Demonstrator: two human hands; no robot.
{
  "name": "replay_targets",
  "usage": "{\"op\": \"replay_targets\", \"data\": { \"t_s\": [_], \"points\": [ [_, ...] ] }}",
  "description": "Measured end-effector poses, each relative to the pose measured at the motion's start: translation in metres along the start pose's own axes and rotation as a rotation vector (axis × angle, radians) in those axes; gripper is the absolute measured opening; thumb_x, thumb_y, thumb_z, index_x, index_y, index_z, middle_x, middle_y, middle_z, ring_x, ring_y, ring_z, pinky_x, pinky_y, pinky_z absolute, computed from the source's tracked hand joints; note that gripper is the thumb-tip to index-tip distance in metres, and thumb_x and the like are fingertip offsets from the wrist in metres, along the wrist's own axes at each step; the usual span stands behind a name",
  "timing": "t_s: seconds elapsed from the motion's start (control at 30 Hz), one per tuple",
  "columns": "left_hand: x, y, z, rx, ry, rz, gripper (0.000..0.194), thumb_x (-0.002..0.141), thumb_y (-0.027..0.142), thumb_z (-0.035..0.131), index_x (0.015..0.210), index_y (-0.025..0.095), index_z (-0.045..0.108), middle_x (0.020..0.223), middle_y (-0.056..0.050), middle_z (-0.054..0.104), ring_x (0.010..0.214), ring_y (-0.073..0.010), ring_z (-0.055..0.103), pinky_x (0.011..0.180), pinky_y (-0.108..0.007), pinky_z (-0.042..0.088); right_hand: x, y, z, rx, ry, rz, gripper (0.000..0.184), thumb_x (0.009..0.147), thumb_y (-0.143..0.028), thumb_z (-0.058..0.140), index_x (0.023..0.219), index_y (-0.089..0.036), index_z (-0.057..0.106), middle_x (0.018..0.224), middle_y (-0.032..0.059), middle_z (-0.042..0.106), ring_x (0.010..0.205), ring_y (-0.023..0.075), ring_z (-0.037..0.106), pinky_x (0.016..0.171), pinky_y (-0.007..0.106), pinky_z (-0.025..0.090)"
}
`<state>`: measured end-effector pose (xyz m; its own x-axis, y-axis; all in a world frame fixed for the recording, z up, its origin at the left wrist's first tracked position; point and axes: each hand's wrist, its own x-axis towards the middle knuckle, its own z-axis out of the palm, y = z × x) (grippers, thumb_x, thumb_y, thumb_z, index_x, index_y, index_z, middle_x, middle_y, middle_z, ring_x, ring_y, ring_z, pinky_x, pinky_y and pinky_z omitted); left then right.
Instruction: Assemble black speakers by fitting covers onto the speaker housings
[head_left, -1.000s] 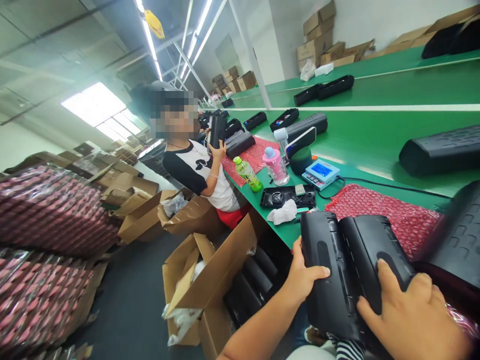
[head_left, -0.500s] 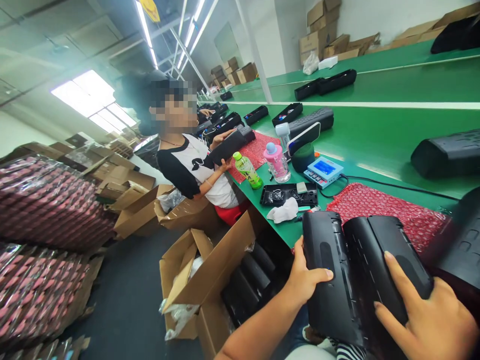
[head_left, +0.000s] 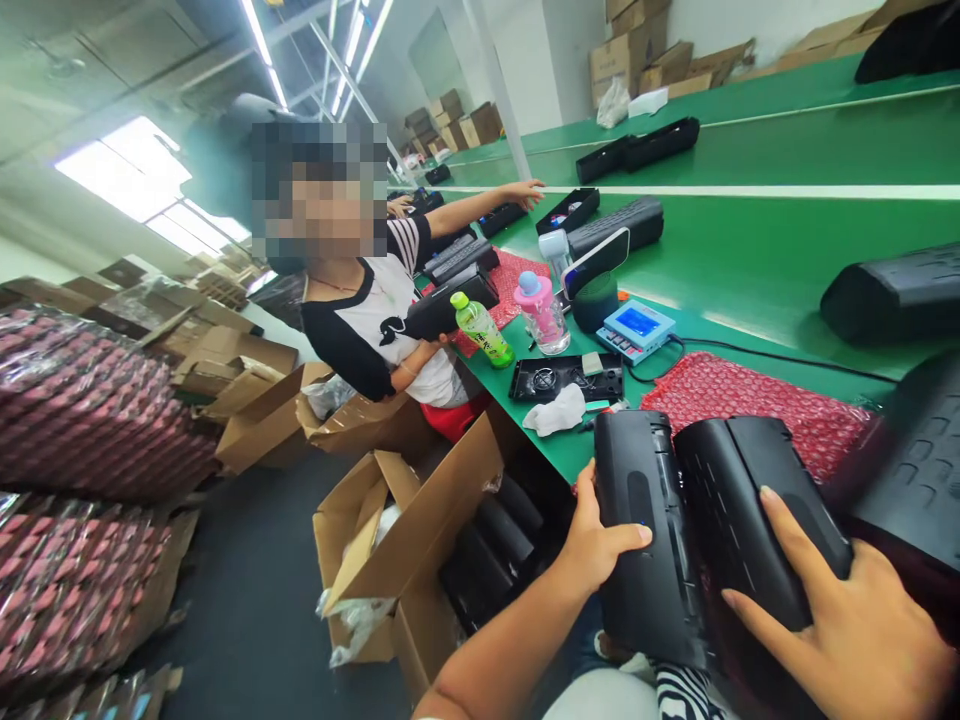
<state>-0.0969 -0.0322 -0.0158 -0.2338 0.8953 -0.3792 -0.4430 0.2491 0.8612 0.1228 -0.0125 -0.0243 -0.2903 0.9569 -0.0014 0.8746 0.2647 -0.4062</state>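
Gripping one black housing point(head_left: 645, 540) at the green surface point(head_left: 750, 270) edge, the left hand point(head_left: 596, 545) is clamping it; the right hand point(head_left: 847, 625) is pressing open-fingered on the second housing point(head_left: 750, 520), which is risking sliding off lapward.

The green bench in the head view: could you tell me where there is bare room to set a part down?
Bare green belt lies between the blue meter and the black housing at right. It is crowded around the pink bottle and white cloth, and the near edge is filled by the two black shells.
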Motion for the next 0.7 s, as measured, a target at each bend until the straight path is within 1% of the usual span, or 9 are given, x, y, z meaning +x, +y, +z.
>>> {"op": "replay_targets", "data": {
  "t_s": [0.07, 0.13, 0.27, 0.37, 0.5, 0.6, 0.7],
  "points": [
    [0.000, -0.001, -0.001, -0.001, -0.004, 0.002, 0.097, 0.050, 0.018, 0.079, 0.136, 0.023, 0.034, 0.136, -0.010, 0.050, 0.122, -0.0293, 0.052, 0.102, -0.042, 0.042, 0.000, 0.001, 0.001, -0.100, 0.023, 0.010, 0.072, 0.093, -0.061, 0.039, 0.156, -0.030, 0.023, 0.087, 0.0108, 0.042, 0.061, 0.0353, 0.058, 0.054, 0.048, 0.049],
    [0.000, -0.002, -0.002, -0.008, -0.002, -0.001, 0.098, 0.050, 0.018, 0.080, 0.136, 0.024, 0.034, 0.136, -0.010, 0.050, 0.122, -0.0302, 0.052, 0.102, -0.043, 0.043, 0.000, 0.000, 0.001, -0.149, 0.030, -0.004, 0.074, 0.093, -0.065, 0.039, 0.155, -0.028, 0.026, 0.084, 0.0087, 0.042, 0.054, 0.0304, 0.056, 0.051, 0.044, 0.049],
    [0.002, -0.008, -0.004, -0.022, 0.002, 0.017, 0.100, 0.051, 0.020, 0.083, 0.139, 0.026, 0.035, 0.140, -0.010, 0.049, 0.125, -0.0313, 0.051, 0.104, -0.044, 0.043, 0.001, -0.001, -0.003, -0.141, -0.012, 0.017, 0.077, 0.091, -0.071, 0.039, 0.155, -0.030, 0.028, 0.082, 0.0067, 0.044, 0.053, 0.0277, 0.057, 0.050, 0.041, 0.049],
    [0.005, -0.015, -0.009, -0.029, 0.015, 0.044, 0.103, 0.050, 0.024, 0.086, 0.140, 0.025, 0.037, 0.140, -0.011, 0.050, 0.129, -0.0322, 0.049, 0.108, -0.045, 0.039, 0.004, 0.002, -0.009, -0.089, -0.063, 0.050, 0.079, 0.089, -0.073, 0.041, 0.155, -0.030, 0.031, 0.084, 0.0076, 0.046, 0.056, 0.0279, 0.060, 0.050, 0.040, 0.051],
    [0.007, -0.019, -0.015, -0.012, -0.004, 0.036, 0.107, 0.049, 0.029, 0.089, 0.142, 0.027, 0.037, 0.140, -0.010, 0.051, 0.129, -0.0335, 0.049, 0.109, -0.048, 0.039, 0.007, 0.004, -0.019, -0.044, -0.088, 0.067, 0.080, 0.087, -0.069, 0.048, 0.155, -0.032, 0.029, 0.098, 0.0119, 0.051, 0.065, 0.0295, 0.064, 0.050, 0.039, 0.053],
    [0.007, -0.016, -0.015, 0.010, -0.015, 0.025, 0.104, 0.053, 0.030, 0.087, 0.143, 0.029, 0.036, 0.144, -0.009, 0.049, 0.131, -0.0332, 0.048, 0.110, -0.046, 0.039, 0.007, -0.004, -0.026, -0.060, -0.110, 0.092, 0.079, 0.086, -0.061, 0.054, 0.155, -0.033, 0.028, 0.103, 0.0118, 0.051, 0.071, 0.0299, 0.066, 0.054, 0.038, 0.054],
    [0.005, -0.011, -0.011, 0.043, -0.006, 0.032, 0.100, 0.056, 0.029, 0.084, 0.144, 0.029, 0.036, 0.147, -0.007, 0.047, 0.135, -0.0324, 0.044, 0.112, -0.043, 0.037, 0.008, -0.016, -0.032, -0.089, -0.138, 0.127, 0.080, 0.086, -0.054, 0.058, 0.156, -0.034, 0.025, 0.109, 0.0130, 0.049, 0.081, 0.0308, 0.067, 0.062, 0.039, 0.056]
  ]
}}
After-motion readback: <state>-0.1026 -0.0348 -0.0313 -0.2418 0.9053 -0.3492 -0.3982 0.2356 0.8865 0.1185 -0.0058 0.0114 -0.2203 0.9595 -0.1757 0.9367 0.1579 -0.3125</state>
